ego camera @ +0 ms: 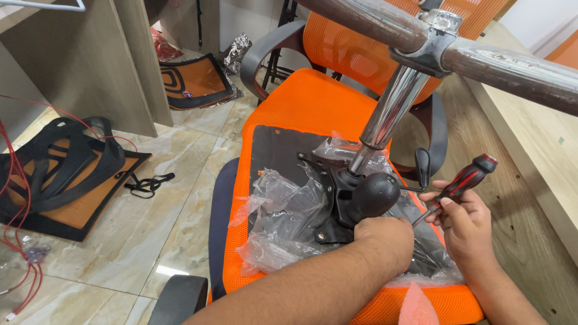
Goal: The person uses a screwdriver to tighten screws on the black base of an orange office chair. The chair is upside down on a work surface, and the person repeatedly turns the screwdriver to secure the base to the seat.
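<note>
R hand grips screwdriver; L hand closed on bracket. Keep tip square, w/ steady pressure.

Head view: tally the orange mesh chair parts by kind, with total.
Seat cushions, underside up, under both hands: 1
Backrests standing behind it: 1
Mesh panels lying on the floor: 2
Total: 4
</note>
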